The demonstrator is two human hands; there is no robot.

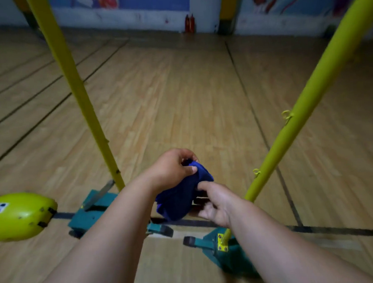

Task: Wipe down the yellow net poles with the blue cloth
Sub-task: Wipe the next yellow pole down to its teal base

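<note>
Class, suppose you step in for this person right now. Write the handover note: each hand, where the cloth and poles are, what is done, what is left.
Left hand: grips the top of the blue cloth.
Right hand: fingers at the cloth's right side; whether it really grips cannot be told.
The cloth is bunched between both hands, touching neither pole.
Left yellow pole and right yellow pole stand on green bases to either side.
Done: cloth in hand. Whether any pole has been wiped does not show.
Left: wipe the poles.
</note>
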